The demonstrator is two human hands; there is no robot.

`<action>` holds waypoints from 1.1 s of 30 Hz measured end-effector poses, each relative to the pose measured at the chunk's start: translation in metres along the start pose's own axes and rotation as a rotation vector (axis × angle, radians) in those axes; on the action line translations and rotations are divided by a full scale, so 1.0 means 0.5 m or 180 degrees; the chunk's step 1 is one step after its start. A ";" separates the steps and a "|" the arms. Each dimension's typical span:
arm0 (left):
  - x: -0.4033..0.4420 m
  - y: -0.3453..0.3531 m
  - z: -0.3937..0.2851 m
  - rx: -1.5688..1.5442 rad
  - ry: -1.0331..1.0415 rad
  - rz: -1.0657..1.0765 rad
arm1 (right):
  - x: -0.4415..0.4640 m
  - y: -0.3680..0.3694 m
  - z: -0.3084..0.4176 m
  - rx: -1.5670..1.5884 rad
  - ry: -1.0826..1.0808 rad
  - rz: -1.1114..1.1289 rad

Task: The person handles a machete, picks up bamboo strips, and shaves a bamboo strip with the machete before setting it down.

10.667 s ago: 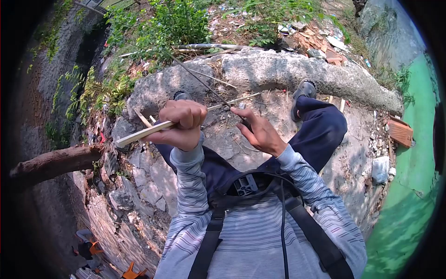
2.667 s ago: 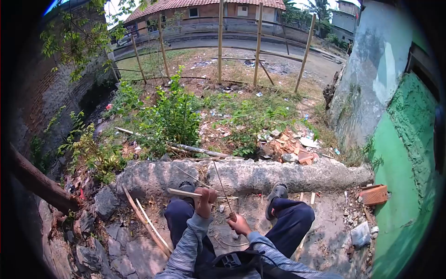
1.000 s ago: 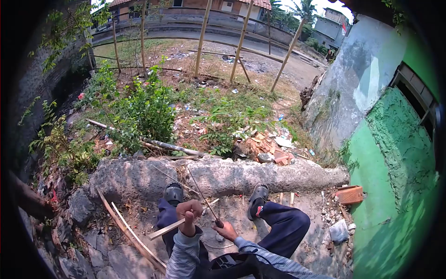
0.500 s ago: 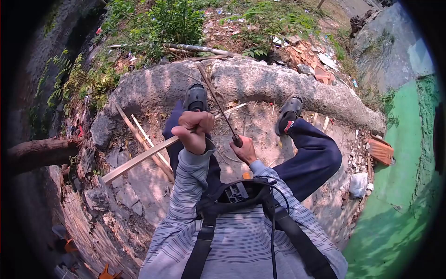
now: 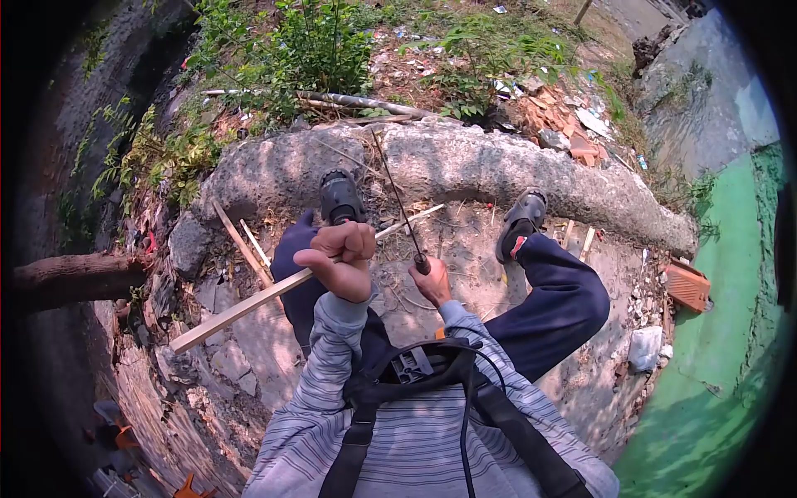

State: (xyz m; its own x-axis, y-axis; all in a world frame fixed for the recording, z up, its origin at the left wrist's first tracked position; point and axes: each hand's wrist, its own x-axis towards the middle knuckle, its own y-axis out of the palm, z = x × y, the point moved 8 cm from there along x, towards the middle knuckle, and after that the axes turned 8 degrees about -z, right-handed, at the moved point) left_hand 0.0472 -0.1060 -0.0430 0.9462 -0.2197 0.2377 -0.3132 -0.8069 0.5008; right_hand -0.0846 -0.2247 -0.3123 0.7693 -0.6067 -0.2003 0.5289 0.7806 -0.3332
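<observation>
My left hand [image 5: 339,261] is closed around a pale, squared wooden stick [image 5: 241,314]. The stick slants from the lower left, over my left thigh, up to the right past my fist. In my closed right hand [image 5: 433,285] is the dark handle of a long-bladed knife [image 5: 402,205]. Its thin, dark blade points up and slightly left, crossing the stick's far part in view. I cannot tell whether blade and stick touch. The blade is seen nearly edge-on.
A curved concrete kerb [image 5: 498,166] runs beyond my shoes [image 5: 342,197]. More wooden strips [image 5: 241,241] lie left of my leg. An orange brick [image 5: 687,286] and a whitish block [image 5: 644,349] sit at right beside green ground. A thick log [image 5: 75,276] juts in from the left.
Both hands have shifted slightly toward me, with the stick's near end lower and farther left. The knife has tilted a little more upright. My left leg has moved slightly left.
</observation>
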 end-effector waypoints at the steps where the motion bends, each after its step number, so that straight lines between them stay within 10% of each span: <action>1: -0.002 0.005 0.001 0.0079 0.0012 0.0113 | 0.004 0.001 -0.023 -0.0038 0.0116 -0.0055; 30: -0.020 0.001 -0.005 0.0055 0.0086 0.0047 | 0.019 0.006 0.020 0.0013 -0.0211 -0.0019; 33: -0.021 0.003 -0.003 0.0101 0.0092 0.0085 | 0.049 0.029 -0.111 -0.0149 0.0774 0.0058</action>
State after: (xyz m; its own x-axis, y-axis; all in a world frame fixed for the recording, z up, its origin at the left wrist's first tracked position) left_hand 0.0369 -0.1042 -0.0435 0.9346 -0.2257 0.2748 -0.3350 -0.8181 0.4674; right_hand -0.0781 -0.2366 -0.3730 0.6667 -0.6153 -0.4206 0.4942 0.7874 -0.3686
